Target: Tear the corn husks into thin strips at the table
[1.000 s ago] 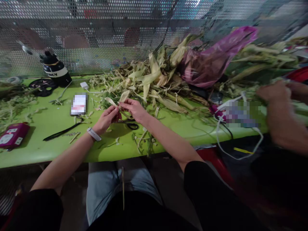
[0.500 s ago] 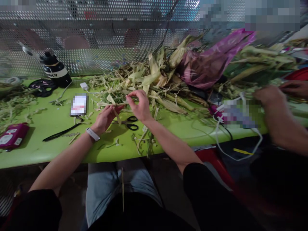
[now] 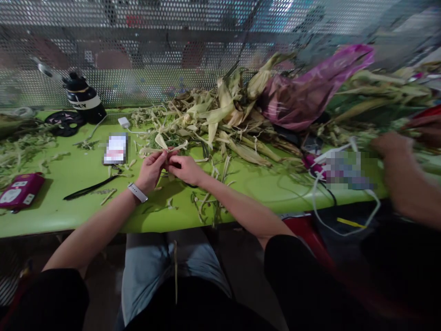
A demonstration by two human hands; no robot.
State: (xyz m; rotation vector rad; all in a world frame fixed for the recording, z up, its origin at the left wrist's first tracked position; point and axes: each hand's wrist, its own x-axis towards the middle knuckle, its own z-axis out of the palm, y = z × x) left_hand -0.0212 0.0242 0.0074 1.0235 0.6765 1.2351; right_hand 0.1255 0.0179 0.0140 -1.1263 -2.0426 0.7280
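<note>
A pale strip of corn husk [image 3: 161,141] is pinched in the fingers of my left hand [image 3: 149,172], which wears a white wristband. My right hand [image 3: 188,169] meets it from the right, its fingers closed at the same husk, fingertips touching those of the left. Several husk ends stick out above and beside the fingers. Directly behind the hands lies a heap of dry corn husks [image 3: 220,110]. The black-handled scissors are almost wholly hidden under my right hand.
On the green table [image 3: 86,211] are a phone [image 3: 115,149], a black strap [image 3: 89,188], a magenta device [image 3: 21,192], a black bottle [image 3: 82,101] and husk scraps. A pink plastic bag [image 3: 299,99] sits at the back. Another person's hand [image 3: 392,147] works at right, near white cables [image 3: 315,207].
My right hand has come down and left to join my left hand at the husk, covering the scissors. The view has shifted slightly.
</note>
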